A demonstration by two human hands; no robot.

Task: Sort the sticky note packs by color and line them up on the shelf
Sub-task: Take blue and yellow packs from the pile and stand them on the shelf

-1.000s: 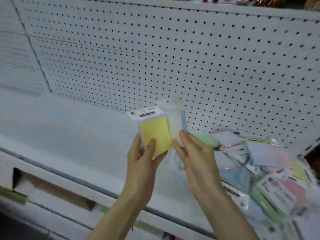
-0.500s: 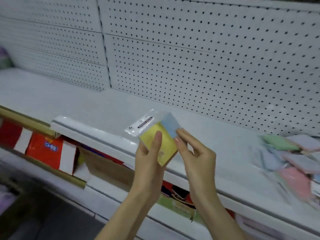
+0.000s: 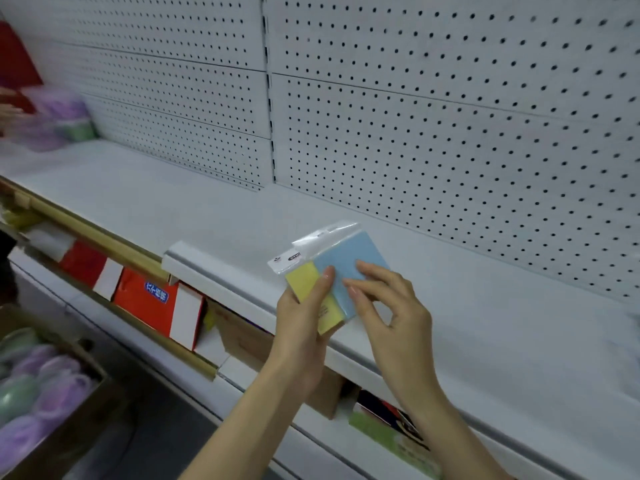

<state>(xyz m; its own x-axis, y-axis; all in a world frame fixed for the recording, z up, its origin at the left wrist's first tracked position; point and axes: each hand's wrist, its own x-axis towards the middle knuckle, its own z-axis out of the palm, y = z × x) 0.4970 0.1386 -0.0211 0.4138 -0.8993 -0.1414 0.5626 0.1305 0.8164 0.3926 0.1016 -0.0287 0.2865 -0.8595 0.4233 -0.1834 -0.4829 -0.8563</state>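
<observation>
Over the shelf's front edge: both hands hold two packs, fanned one over the other, above the lip of the white metal shelf [image 3: 173, 209].
Left hand: the left hand [image 3: 304, 327] grips a yellow sticky note pack in a clear plastic sleeve [image 3: 303, 280]; thumb clamped on its face, fingers curled round behind.
Right hand: the right hand [image 3: 391, 306] pinches a blue sticky note pack in the same clear sleeve [image 3: 349, 258], with thumb and forefinger tips on its face and the other fingers curled at its right edge.
Where the packs are: in the air, blue overlapping yellow, touching each other and not the shelf.
Step in hand: it looks like the two colours are being split apart, one pack per hand.
Done: nothing that shows. No pack lies on the visible stretch of shelf below the white pegboard back panel [image 3: 450, 133].
Left to do: by my read, nearly all of it. These two need their places, and every other pack must be sorted and lined up.
Not in view: any supply of further packs.
Below: red cardboard boxes [image 3: 145, 299] sit on the lower shelf, no part of this job.
</observation>
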